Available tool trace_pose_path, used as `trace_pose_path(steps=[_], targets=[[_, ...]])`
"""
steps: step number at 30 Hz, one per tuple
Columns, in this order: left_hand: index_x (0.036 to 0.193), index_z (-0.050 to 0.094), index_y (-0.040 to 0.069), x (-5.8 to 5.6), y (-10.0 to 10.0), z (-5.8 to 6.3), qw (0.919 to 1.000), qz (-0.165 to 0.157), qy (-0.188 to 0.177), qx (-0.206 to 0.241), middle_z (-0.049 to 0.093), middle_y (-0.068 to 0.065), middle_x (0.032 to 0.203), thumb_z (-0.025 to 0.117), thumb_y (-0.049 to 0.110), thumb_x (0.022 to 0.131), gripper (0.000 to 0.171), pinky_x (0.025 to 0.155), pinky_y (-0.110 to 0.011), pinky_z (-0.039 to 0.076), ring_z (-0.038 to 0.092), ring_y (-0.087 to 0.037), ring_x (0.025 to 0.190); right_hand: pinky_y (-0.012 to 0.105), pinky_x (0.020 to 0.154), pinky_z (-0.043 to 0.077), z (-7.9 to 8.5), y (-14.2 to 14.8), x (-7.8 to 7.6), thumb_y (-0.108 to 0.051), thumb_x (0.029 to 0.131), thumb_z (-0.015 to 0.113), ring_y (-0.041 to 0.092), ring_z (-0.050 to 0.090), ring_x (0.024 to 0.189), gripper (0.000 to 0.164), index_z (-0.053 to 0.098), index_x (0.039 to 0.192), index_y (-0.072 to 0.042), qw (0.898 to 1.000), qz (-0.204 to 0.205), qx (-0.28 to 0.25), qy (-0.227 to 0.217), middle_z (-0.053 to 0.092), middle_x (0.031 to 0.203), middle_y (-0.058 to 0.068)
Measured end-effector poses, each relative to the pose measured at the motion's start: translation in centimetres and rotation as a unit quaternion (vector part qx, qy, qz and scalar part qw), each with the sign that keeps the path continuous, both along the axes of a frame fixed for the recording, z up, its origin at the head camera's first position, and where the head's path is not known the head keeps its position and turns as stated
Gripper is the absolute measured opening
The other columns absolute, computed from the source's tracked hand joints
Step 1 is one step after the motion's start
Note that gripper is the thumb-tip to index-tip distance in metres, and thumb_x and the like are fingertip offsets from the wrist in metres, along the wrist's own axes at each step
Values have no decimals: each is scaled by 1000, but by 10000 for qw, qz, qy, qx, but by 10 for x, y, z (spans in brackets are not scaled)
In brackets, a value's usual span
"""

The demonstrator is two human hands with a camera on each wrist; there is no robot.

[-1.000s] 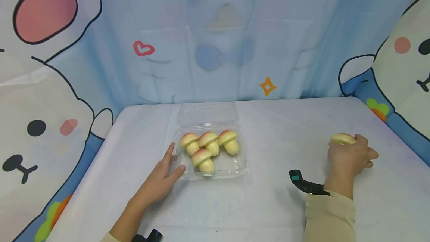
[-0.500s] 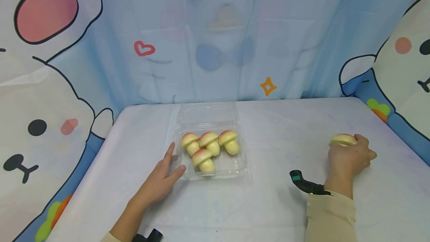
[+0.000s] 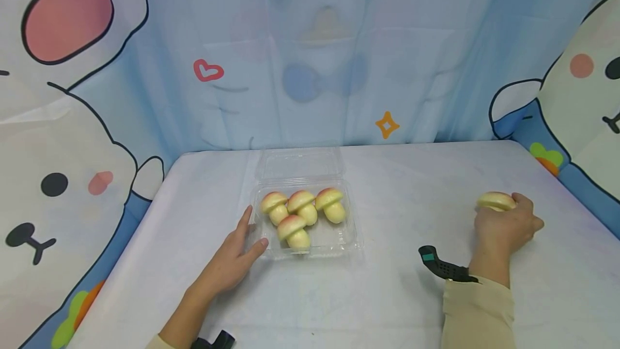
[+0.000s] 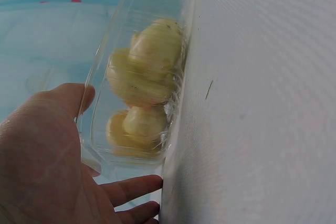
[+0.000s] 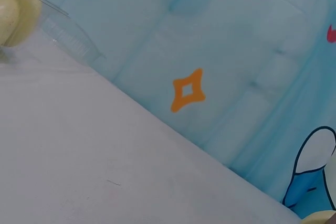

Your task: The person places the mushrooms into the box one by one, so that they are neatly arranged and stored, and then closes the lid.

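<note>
Several toy mushrooms [image 3: 301,206] with yellow stems and red-tinged caps lie in a clear plastic clamshell box [image 3: 334,241], whose lid [image 3: 300,163] is folded back. My left hand [image 3: 227,263] rests against the box's left side, fingers extended and thumb at the near left corner. The left wrist view has the thumb over the box rim [image 4: 90,124]. Far to the right, my right hand [image 3: 504,230] grips another toy mushroom [image 3: 496,201] at the table; its lower part is hidden by the hand. Only a sliver of that mushroom [image 5: 319,217] enters the right wrist view.
A white cloth covers the table [image 3: 387,295]. Its far edge meets a blue printed curtain [image 3: 315,69], with cartoon animals on both sides. Black wrist straps [image 3: 448,270] are worn on both arms.
The right hand's outer fingers have drawn in slightly around the mushroom. The left hand, the box and the mushrooms inside have stayed in place.
</note>
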State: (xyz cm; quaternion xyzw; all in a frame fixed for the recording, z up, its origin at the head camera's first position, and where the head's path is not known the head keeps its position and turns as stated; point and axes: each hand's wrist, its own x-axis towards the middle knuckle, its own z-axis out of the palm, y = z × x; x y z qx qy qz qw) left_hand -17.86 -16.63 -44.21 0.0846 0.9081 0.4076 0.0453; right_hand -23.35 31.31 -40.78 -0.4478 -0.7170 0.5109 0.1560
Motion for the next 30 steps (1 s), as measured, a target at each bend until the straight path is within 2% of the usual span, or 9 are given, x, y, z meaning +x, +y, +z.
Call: trace_pose_path(steps=[7,14,20,30], targets=[[168,4,16,1,0,2,10000,2,31,-25,44,-25,159,56,42,105,86,123,-64,23,33,-42,153,42,126,29,2,-4,-1,-1,94,55,31,26,153,80,26,165,-22,9997,34,35,223,15,168,14],[168,4,16,0,0,1,10000,-19,49,-4,43,-26,159,57,42,105,86,123,-64,23,33,-42,153,41,127,28,10,-11,-1,-1,96,51,29,27,153,77,26,165,-23,9995,56,128,275,16,167,13],[168,4,17,1,0,2,10000,2,37,-17,45,-25,158,57,42,105,86,123,-64,24,33,-42,153,38,125,30,15,-19,-4,1,93,49,30,31,151,77,30,164,-20,9978,189,396,497,20,166,14],[168,4,17,1,1,1,10000,20,2,-12,44,-24,159,56,42,105,86,123,-64,23,32,-42,154,40,124,33,28,-24,-4,0,95,50,29,33,150,75,29,164,-21,9964,322,581,533,22,165,14]])
